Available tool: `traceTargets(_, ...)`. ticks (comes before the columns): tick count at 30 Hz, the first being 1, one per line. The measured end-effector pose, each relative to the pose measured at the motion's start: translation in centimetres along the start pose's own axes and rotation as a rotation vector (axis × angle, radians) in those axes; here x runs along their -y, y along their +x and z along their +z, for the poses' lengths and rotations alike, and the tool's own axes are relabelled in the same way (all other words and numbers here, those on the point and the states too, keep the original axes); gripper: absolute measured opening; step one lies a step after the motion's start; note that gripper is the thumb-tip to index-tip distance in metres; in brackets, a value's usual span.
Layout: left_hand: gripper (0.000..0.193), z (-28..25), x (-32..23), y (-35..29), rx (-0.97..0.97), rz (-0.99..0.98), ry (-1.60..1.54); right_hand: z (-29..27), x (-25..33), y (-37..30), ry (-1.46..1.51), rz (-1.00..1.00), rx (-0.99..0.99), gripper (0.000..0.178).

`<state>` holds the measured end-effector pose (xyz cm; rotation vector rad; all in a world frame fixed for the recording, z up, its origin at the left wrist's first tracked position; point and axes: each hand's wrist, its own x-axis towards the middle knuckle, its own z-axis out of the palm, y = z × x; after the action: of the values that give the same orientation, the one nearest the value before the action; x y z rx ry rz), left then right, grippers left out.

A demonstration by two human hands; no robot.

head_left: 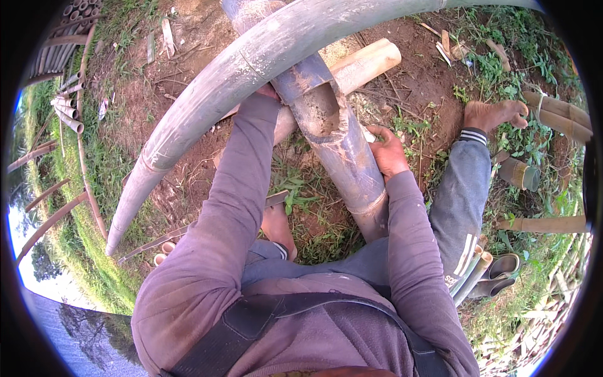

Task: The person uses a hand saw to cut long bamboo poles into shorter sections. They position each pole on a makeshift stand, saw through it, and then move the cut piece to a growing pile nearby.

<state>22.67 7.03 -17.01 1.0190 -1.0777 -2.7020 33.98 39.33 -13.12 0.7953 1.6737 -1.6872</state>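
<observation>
A thick, purple-grey bamboo pole (348, 166) slants from the top middle down between my legs, with a jagged notch (321, 110) cut in its upper side. My left hand (269, 93) is beside the pole above the notch; its fingers are hidden under a long grey bamboo pole (220, 81) that arches across the view. My right hand (389, 154) is at the right side of the notched pole, below the notch, fingers curled. A small white bit shows by its fingertips, but what it grips is unclear. A pale log (367, 65) crosses beneath the notched pole.
My bare feet rest on soil and grass, one (493, 115) at the right. A long, thin, blade-like strip (154, 244) passes under my left arm. Cut bamboo pieces (68, 112) lie at the left, with more bamboo lengths (559, 113) and dark boots (499, 276) at the right.
</observation>
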Motion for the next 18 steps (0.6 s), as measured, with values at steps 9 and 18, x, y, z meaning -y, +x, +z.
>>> traceTargets(9,0.050,-0.4,-0.3,-0.2,-0.017,0.023,0.026,0.8,1.2,2.5,0.243,0.092,0.181,0.068)
traceTargets(18,0.048,-0.3,-0.9,-0.3,-0.035,0.044,0.051,1.2,0.0,3.7,0.073,0.001,0.175,0.064)
